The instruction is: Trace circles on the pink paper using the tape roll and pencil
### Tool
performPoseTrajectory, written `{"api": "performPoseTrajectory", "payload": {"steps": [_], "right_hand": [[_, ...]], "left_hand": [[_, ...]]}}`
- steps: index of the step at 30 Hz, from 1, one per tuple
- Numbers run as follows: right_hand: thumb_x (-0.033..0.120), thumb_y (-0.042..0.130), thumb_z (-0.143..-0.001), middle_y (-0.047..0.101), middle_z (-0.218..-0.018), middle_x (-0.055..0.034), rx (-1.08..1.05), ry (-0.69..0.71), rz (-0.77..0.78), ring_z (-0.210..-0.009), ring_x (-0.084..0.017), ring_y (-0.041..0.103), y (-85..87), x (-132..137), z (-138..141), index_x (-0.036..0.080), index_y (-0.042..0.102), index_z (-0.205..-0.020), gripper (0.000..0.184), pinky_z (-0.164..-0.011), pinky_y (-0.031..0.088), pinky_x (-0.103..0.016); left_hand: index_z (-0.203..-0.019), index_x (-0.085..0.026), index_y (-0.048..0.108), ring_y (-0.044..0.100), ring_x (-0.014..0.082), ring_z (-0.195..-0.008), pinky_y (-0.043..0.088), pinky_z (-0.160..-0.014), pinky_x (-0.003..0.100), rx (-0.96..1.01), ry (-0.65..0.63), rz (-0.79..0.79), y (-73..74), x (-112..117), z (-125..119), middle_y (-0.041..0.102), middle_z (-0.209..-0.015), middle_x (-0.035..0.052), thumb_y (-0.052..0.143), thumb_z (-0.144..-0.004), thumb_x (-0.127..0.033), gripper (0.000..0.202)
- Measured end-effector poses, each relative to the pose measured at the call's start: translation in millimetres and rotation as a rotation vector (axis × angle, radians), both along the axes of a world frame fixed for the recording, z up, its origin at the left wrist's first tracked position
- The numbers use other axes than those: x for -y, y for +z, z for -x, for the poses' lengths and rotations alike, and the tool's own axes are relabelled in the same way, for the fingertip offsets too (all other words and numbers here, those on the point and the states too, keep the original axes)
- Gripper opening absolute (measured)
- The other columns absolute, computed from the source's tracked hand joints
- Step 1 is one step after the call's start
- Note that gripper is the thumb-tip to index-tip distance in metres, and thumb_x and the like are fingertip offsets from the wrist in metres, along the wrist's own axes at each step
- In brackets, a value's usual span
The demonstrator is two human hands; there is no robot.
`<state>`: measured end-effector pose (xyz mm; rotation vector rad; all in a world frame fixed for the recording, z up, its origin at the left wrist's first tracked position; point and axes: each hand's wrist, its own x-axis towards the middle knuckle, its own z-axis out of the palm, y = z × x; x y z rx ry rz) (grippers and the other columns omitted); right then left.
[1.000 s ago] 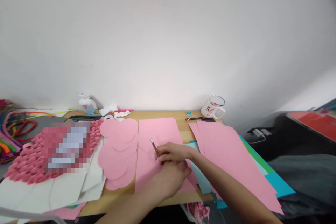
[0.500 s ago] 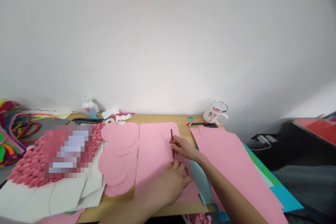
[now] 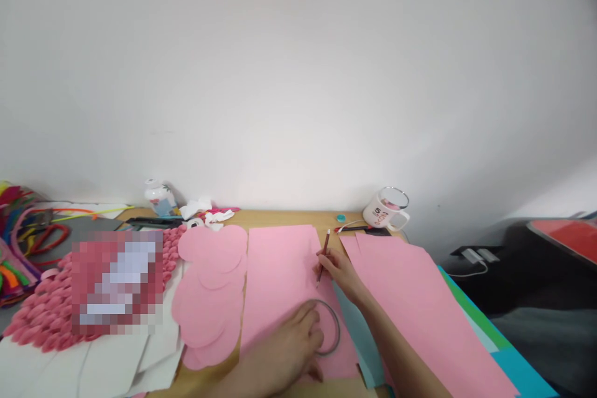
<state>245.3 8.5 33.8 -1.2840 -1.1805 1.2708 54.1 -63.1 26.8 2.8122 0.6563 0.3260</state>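
A pink sheet of paper (image 3: 280,261) lies on the wooden desk in front of me. Near its lower right corner rests a thin grey ring (image 3: 336,317), flat on the paper. My left hand (image 3: 296,339) is closed over the ring's left side, with curled fingers hiding that part. Above and to the right, my right hand (image 3: 339,268) pinches a dark red pencil (image 3: 325,255). The pencil slants, white end up and point down, close to the sheet's right edge. Whether the point touches the paper I cannot tell.
Overlapping pink paper circles (image 3: 209,298) lie to the left, beside a pink woven piece (image 3: 46,305) on white sheets (image 3: 112,354). More pink sheets (image 3: 410,298) are at right. Behind stand a white mug (image 3: 383,210) and a white bottle (image 3: 159,196) against the wall.
My right hand has moved right with the pencil, which now leans more. My left hand has shifted left and down, uncovering more of the ring. The whole view has moved slightly.
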Motion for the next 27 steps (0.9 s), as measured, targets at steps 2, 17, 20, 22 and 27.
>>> {"api": "performPoseTrajectory", "payload": {"steps": [2, 17, 20, 22, 27], "right_hand": [[0.058, 0.064, -0.069, 0.061, -0.06, -0.0003, 0.006, 0.015, 0.014, -0.059, -0.02, 0.062, -3.0, -5.1, 2.7, 0.02, 0.052, -0.077, 0.04, -0.063, 0.052, -0.037], [0.059, 0.064, -0.065, 0.062, -0.059, -0.0011, 0.094, 0.007, 0.132, -0.055, -0.016, 0.056, -0.8, -7.0, 1.3, 0.019, 0.053, -0.072, 0.043, -0.049, 0.036, -0.027], [0.061, 0.064, -0.063, 0.061, -0.058, -0.0005, 0.088, -0.005, 0.119, -0.054, -0.016, 0.056, -1.2, -6.0, 2.7, 0.018, 0.054, -0.074, 0.046, -0.049, 0.036, -0.027], [0.062, 0.063, -0.064, 0.061, -0.058, -0.0006, 0.091, -0.012, 0.107, -0.055, -0.016, 0.056, -2.0, -5.5, 3.4, 0.018, 0.054, -0.074, 0.046, -0.05, 0.036, -0.027], [0.065, 0.063, -0.062, 0.061, -0.059, -0.0009, 0.099, -0.019, 0.119, -0.055, -0.017, 0.055, -5.0, -5.8, 3.4, 0.018, 0.054, -0.074, 0.049, -0.05, 0.036, -0.028]], "left_hand": [[-0.085, -0.015, 0.06, 0.037, 0.0266, -0.131, 0.034, -0.108, 0.04, 0.061, -0.041, -0.093, -7.6, 0.8, 6.6, 0.058, -0.117, 0.0121, 0.059, -0.085, -0.043, 0.029], [-0.1, -0.017, 0.054, 0.046, 0.0247, -0.125, 0.044, -0.101, 0.048, 0.181, 0.462, -0.018, -41.4, -31.3, 83.0, 0.057, -0.116, 0.0105, 0.043, -0.09, -0.007, 0.018], [-0.105, -0.017, 0.055, 0.044, 0.0246, -0.127, 0.045, -0.101, 0.045, 0.176, 0.479, -0.004, -42.6, -29.1, 82.7, 0.057, -0.121, 0.0114, 0.041, -0.091, -0.01, 0.021], [-0.106, -0.017, 0.057, 0.043, 0.0251, -0.129, 0.047, -0.1, 0.045, 0.169, 0.488, -0.012, -41.3, -29.0, 82.1, 0.056, -0.125, 0.012, 0.04, -0.092, -0.013, 0.022], [-0.102, -0.016, 0.058, 0.047, 0.0274, -0.126, 0.049, -0.097, 0.046, 0.185, 0.537, -0.115, -45.5, -32.0, 82.9, 0.058, -0.123, 0.0134, 0.039, -0.094, -0.02, 0.021]]}}
